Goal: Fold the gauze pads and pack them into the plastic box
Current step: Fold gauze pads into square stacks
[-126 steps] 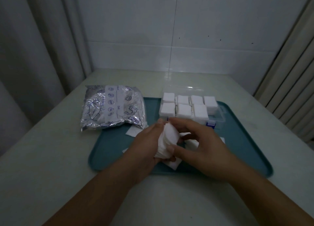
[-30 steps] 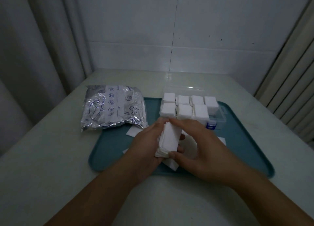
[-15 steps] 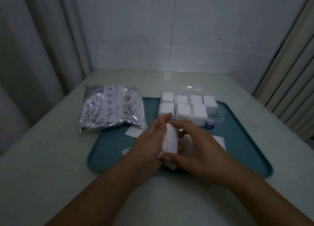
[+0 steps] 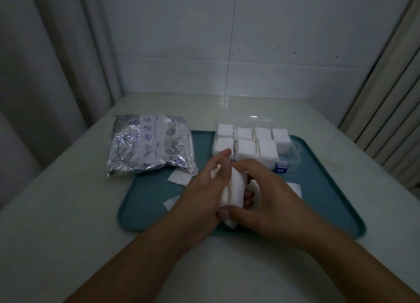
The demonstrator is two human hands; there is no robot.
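A stack of white gauze pads is bent over between both hands above the teal tray. My left hand grips the stack from the left, thumb up near the box. My right hand curls round it from the right, thumb under its lower edge. The clear plastic box stands at the tray's far side, several compartments filled with folded white pads; its near right compartment looks empty. Loose flat pads lie on the tray beside and under my hands.
A silver foil bag with blue drawings lies left of the box, partly over the tray's far left corner. The tray sits on a pale table. Curtains hang at the left, a white wall behind, slatted panels at the right.
The stack, held flatter a second ago, is now folded tighter between my hands. Both hands stay at the same place over the tray.
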